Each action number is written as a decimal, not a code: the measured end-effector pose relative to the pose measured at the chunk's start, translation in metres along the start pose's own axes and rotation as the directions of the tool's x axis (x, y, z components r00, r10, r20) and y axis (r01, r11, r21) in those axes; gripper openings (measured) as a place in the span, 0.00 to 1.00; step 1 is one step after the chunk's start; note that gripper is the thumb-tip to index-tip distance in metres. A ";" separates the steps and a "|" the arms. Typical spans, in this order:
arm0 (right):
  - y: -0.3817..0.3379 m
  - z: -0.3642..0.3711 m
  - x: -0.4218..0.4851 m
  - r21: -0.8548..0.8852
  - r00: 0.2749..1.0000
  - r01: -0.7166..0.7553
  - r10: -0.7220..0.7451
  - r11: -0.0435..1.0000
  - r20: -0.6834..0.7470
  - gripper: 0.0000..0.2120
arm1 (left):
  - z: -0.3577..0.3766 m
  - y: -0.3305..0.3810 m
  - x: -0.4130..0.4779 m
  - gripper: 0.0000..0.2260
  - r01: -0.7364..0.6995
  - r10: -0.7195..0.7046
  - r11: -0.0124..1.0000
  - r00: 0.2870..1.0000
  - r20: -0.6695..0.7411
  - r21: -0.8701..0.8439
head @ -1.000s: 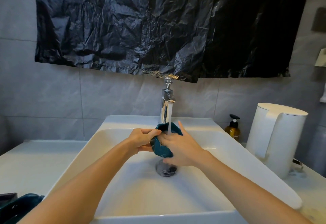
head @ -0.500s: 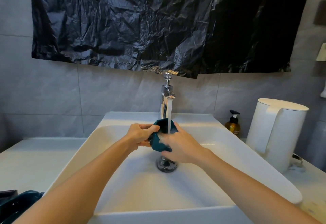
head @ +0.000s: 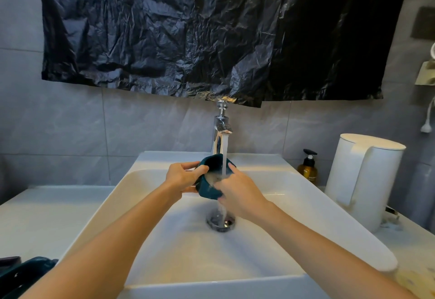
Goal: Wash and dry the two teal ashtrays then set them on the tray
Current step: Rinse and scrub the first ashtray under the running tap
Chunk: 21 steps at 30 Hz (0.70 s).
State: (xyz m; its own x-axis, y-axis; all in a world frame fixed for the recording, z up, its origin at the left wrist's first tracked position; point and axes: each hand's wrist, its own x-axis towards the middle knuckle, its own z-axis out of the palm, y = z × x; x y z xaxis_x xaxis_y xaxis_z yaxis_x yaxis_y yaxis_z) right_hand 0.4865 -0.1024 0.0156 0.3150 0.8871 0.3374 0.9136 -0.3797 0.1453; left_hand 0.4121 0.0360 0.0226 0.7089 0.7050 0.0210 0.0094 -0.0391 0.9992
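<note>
A teal ashtray is held tilted under the running water of the chrome tap, over the white sink. My left hand grips its left rim, thumb on top. My right hand holds its right side, fingers partly behind it. Water pools in the ashtray and runs down to the drain. A second teal ashtray shows at the bottom left edge, partly cut off.
A white kettle stands on the counter to the right of the sink, an amber pump bottle behind it. A black plastic sheet hangs on the tiled wall above the tap. White counter lies to the left.
The ashtray has been turned in my hands so its hollow faces the stream and fills with water. My hands stayed under the tap.
</note>
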 end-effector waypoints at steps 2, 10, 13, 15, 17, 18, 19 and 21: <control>-0.006 0.001 -0.003 0.245 0.999 -0.017 0.026 0.969 -0.036 0.16 | 0.000 0.001 0.001 0.15 -0.005 0.005 1.000 1.000 -0.004 0.000; 0.019 0.013 -0.006 0.322 0.999 0.002 -0.013 0.947 0.032 0.22 | -0.002 -0.001 0.002 0.15 -0.011 0.012 1.000 1.000 0.013 -0.025; 0.009 0.009 -0.006 0.409 0.999 0.051 -0.050 0.911 -0.014 0.25 | -0.001 0.000 0.002 0.14 -0.001 0.002 1.000 1.000 0.025 -0.016; 0.006 0.009 -0.002 0.310 0.989 0.148 -0.135 0.939 -0.065 0.23 | -0.001 0.001 0.001 0.13 0.007 -0.006 1.000 0.999 0.037 -0.006; 0.007 0.006 0.001 0.127 0.976 0.214 -0.206 0.968 -0.075 0.26 | -0.002 0.003 -0.001 0.12 0.017 -0.017 1.000 0.999 0.051 0.015; 0.008 0.004 0.001 0.044 0.974 0.221 -0.218 0.974 -0.067 0.30 | -0.002 0.004 -0.002 0.12 0.021 -0.023 0.999 0.998 0.061 0.030; 0.010 0.003 0.001 -0.027 0.974 0.218 -0.219 0.976 -0.061 0.33 | -0.002 0.005 -0.003 0.12 0.024 -0.027 0.999 0.997 0.072 0.040; 0.011 0.001 -0.001 -0.128 0.975 0.204 -0.214 0.970 -0.066 0.34 | -0.002 0.006 -0.004 0.12 0.023 -0.026 0.999 0.996 0.082 0.034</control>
State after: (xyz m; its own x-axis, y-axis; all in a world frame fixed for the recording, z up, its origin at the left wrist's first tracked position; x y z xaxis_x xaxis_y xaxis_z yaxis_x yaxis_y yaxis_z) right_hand 0.4967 -0.1072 0.0163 0.0945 0.9284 0.3594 0.9181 -0.2208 0.3291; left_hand 0.4079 0.0348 0.0286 0.7642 0.6449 -0.0081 0.0502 -0.0470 0.9976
